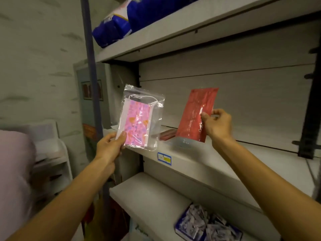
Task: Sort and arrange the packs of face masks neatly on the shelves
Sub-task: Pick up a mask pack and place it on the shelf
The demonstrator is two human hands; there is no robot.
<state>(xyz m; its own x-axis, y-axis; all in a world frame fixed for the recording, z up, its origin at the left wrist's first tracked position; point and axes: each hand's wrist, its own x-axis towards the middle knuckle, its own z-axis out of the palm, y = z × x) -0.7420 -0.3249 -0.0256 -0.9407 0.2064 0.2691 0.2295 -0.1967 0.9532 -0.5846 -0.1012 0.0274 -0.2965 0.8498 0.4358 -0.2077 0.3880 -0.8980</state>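
Nearest, the left hand (111, 146) pinches a pink mask pack (139, 119) by one corner; farther in, the right hand (218, 125) grips a red pack (196, 115) over the middle shelf (225, 153). Slick plastic could slip from either light pinch.

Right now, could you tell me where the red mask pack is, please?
The red pack is in the right hand, upright over the middle shelf, right of the pink pack.

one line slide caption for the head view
Left hand holds a pink mask pack, right hand a red pack.
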